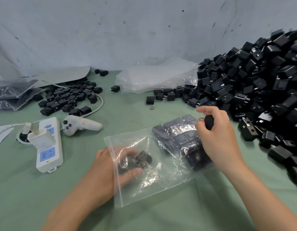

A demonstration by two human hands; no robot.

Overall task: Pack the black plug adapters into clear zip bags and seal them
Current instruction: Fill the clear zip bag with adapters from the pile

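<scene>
Fingers (129, 153) of the left hand (104, 167) reach in through the open mouth of a clear plastic zip bag (152, 189). Together with the thumb they curl round a small clump of black plug adapters (142, 158), seen through the film. The bag lies flat on the green worktop (27, 197), mouth to the left. At its far right end, packed rows of black square adapters (177, 132) sit inside it. The right hand (217, 135) is over that end, pinching a single black adapter (209, 123) between curled fingers and thumb. Whether the hand touches the bag cannot be told. Just right of it rises a large heap of loose black adapters (261, 80), sloping up against the grey sheet behind.

Along the back of the worktop, from the left:
- Filled clear bags (7, 95) lie in a stack.
- A small pile of loose adapters (67, 99) spreads beside them.
- Nearer, a white power strip with blue sockets (49, 155) carries a white charger block (41, 139).
- A white handheld controller (81, 125) rests just beside the strip, its pale cable curving back to the small pile.
- A stack of empty clear bags (152, 77) leans toward the large heap.
- A lone black adapter (150, 100) stands in front of it, with a small metal ring (151, 107) just beside.
</scene>
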